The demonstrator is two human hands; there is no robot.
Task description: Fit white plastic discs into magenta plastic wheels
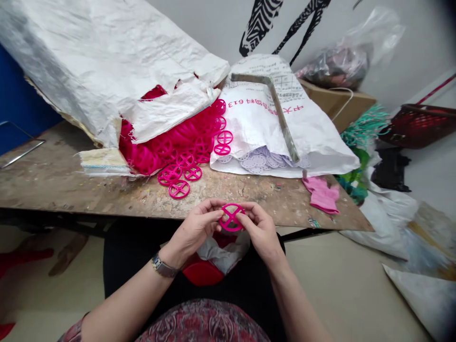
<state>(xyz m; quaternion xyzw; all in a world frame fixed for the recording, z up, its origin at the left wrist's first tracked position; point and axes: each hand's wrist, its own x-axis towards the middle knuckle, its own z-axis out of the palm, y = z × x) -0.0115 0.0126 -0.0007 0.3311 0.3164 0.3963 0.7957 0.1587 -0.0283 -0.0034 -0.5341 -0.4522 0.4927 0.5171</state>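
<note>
Between my two hands is a pink plastic spoked ring [232, 217], a round hoop with crossing bars, held just in front of the table's near edge. My left hand [199, 225] pinches its left rim between thumb and fingers. On the opposite side, my right hand [259, 228] grips the right rim the same way. Below the ring, a white bag [230, 254] with something dark red inside sits between my knees. A heap of similar pink rings [178, 147] spills from a torn white sack [117, 61] onto the worn wooden table [96, 192].
A printed white sack [256, 102] holds lilac perforated discs [261, 159], with a bent metal bar [280, 107] on top. A pink cloth [322, 194] lies by the table's right edge. Behind are a cardboard box [342, 102] and a dark red basket [423, 126]. A red stool [203, 273] stands below.
</note>
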